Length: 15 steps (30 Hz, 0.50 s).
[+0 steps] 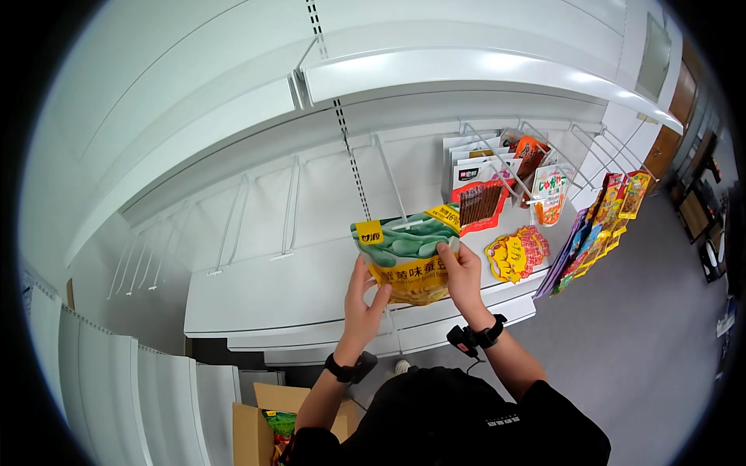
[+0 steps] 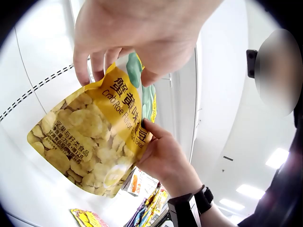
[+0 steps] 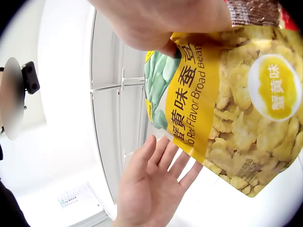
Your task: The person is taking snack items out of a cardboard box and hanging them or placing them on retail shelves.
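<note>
Now two hands [image 1: 362, 306] [image 1: 466, 283] on one snack bag [image 1: 410, 255]; one carton [image 1: 247, 436].

A flat yellow and pink snack bag [image 1: 517, 254] is lying on a long white shelf [image 1: 256, 299]. Behind it, a red and white bag with brown sticks showing on its front [image 1: 479, 203] is hanging near a white and orange bag [image 1: 550, 196]. Bright strips of small, shiny snack packs [image 1: 598, 233] are hanging at the shelf's right end. Thin white metal hooks [image 1: 284, 255] are poking out on the left. Low down, an open brown cardboard box [image 1: 245, 435] is holding a shiny green bag [image 1: 281, 422]. Long white ceiling lights [image 2: 250, 192] are glowing.
</note>
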Tool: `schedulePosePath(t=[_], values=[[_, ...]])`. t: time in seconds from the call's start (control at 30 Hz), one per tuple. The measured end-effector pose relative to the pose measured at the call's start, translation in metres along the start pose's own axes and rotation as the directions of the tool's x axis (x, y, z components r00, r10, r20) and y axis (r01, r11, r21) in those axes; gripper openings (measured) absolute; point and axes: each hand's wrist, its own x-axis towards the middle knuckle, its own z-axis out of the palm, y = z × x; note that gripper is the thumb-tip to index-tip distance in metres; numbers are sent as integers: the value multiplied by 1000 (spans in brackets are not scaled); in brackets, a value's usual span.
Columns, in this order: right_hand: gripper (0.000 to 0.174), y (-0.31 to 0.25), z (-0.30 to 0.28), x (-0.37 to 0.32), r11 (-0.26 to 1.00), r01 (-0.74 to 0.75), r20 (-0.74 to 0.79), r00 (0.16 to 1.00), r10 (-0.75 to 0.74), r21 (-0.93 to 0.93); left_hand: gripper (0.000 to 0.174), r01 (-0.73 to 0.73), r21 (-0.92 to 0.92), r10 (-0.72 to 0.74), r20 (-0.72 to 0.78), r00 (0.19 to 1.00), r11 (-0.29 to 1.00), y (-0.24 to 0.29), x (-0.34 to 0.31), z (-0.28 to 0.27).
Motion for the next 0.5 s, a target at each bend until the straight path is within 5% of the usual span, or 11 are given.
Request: schedulePosePath(t=[0.5], values=[[20,45,15,75,996,57,-1,998,-57,-65,71,74,130,-76,9,997,989,-20,17,-9]])
